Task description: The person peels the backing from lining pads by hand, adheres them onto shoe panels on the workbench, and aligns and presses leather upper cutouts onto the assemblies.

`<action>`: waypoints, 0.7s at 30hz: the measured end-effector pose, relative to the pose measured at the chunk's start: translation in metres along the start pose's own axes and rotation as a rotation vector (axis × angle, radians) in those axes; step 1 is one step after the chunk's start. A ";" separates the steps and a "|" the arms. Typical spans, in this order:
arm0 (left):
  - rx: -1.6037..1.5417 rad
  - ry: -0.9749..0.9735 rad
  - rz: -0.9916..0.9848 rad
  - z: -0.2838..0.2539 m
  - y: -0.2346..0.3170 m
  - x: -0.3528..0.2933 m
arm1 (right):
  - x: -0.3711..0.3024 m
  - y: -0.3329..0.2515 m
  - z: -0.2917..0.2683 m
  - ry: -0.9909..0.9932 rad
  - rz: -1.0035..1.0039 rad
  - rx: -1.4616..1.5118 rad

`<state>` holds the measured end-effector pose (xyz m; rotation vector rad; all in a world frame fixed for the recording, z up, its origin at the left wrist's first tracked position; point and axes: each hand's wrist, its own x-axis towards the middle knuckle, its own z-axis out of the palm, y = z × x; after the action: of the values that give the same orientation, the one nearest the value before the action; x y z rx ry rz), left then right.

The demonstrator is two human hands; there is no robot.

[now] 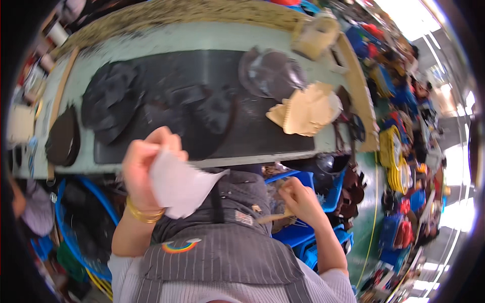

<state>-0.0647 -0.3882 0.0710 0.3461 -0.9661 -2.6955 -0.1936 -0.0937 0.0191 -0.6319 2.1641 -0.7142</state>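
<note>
My left hand (147, 164) is closed on a thin, pale grey-white piece (181, 186) with a ragged edge, raised just in front of the table's near edge. Lower and to the right, my right hand (303, 202) has curled fingers and hangs over a blue bin beside my lap. A narrow tan strip (275, 217) sticks out leftward from under that hand and seems held in it; its kind is not clear. On the table's black mat (273, 144) lie dark flat pieces (214, 108), a heap of black pieces (113, 96) and a stack of cream pieces (310, 108).
Glossy dark brown pieces (273, 73) sit at the mat's far right, near a yellowish tub (316, 38). A dark oval piece (64, 136) lies at the table's left. Blue bins (298, 235) stand by my right side, a blue-rimmed basket (61, 222) by my left.
</note>
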 end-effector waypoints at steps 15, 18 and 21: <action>0.726 0.290 0.142 -0.083 -0.015 0.025 | 0.151 -0.108 0.052 0.089 -0.521 0.587; 0.924 0.410 0.152 -0.095 -0.019 0.026 | 0.160 -0.112 0.059 0.164 -0.510 0.299; 1.123 0.423 0.158 -0.091 -0.018 0.029 | 0.163 -0.116 0.057 0.196 -0.491 0.153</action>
<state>-0.0673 -0.4378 -0.0128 0.9198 -2.1101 -1.5662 -0.2216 -0.2961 -0.0181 -1.0645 2.1160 -1.2323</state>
